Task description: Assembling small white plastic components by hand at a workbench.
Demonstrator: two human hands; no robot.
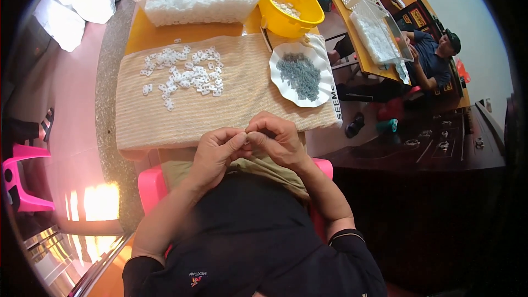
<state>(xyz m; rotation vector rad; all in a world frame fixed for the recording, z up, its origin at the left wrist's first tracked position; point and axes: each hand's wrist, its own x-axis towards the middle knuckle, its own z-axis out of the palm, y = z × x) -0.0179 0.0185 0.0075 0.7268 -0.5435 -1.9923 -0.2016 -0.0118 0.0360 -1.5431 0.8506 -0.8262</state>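
Observation:
Just off the near edge of the cloth-covered table, my left hand and my right hand meet, both closed in a pinch with the fingertips together. Whatever they pinch is too small and too covered by the fingers to name. Ahead of them, small white plastic pieces with holes lie scattered on the tan striped towel. To the right of these, a white scalloped plate bears a heap of small grey-blue parts.
At the table's back stand a clear bin full of white pieces and a yellow basin with a few pieces inside. Across at right, another person sits at a table with a white-filled bin. A pink stool is at left.

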